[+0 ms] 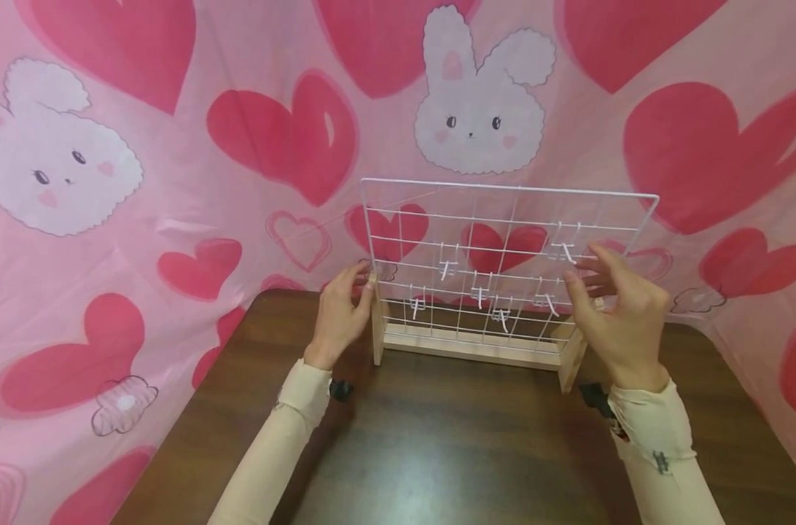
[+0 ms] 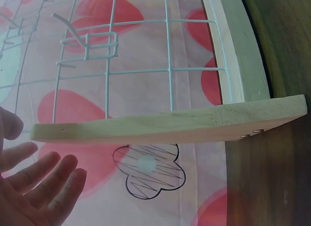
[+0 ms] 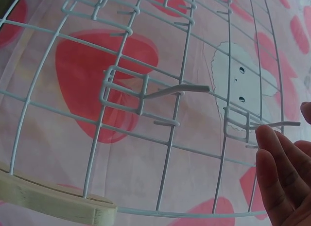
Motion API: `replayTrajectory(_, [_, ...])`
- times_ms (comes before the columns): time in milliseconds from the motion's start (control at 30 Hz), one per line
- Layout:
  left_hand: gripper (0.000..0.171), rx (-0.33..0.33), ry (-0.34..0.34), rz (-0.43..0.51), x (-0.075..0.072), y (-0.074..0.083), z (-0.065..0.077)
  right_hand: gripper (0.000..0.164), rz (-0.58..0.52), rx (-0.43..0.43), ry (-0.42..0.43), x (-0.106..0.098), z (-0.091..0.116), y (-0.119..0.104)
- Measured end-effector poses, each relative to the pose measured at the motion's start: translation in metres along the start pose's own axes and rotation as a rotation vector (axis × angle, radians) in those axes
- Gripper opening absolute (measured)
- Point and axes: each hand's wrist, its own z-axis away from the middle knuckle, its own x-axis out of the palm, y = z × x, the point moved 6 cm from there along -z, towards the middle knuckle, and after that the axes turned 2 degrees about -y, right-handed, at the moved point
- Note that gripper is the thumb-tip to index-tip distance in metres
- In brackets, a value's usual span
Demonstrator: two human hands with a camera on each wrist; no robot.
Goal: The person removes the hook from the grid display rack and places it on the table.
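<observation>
A white wire grid panel (image 1: 511,188) stands upright in a light wooden base (image 1: 470,347). Several white wire hooks hang on it, among them an upper right hook (image 1: 567,252) and a lower left hook (image 1: 415,306). My left hand (image 1: 337,315) is beside the left wooden post (image 1: 377,328); in the left wrist view its loosely bent fingers (image 2: 51,180) stay apart from the post's end. Near the upper right hook is my right hand (image 1: 624,313), fingers relaxed and slightly spread. From the right wrist, those fingertips overlap a hook (image 3: 238,124) at the panel's right part.
The rack stands toward the back of a dark brown wooden table (image 1: 398,445). Behind it and at both sides hangs a pink cloth (image 1: 273,44) with hearts and rabbits. Dark straps (image 1: 341,390) show at the wrists.
</observation>
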Motion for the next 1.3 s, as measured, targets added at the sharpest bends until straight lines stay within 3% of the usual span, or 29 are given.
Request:
replayTrajectory(633, [0.026,0.019,0.034,-0.015,0.0033,0.0022,-0.0061,0.039,-0.01,-0.015,-0.015,0.0026,-0.0036,-0.0013])
replayTrajectory(1300, [0.023,-0.006,0.052,0.011,0.0059,-0.0023,-0.0058,0.03,0.026,-0.035,-0.072,0.0088,-0.0061,0.005])
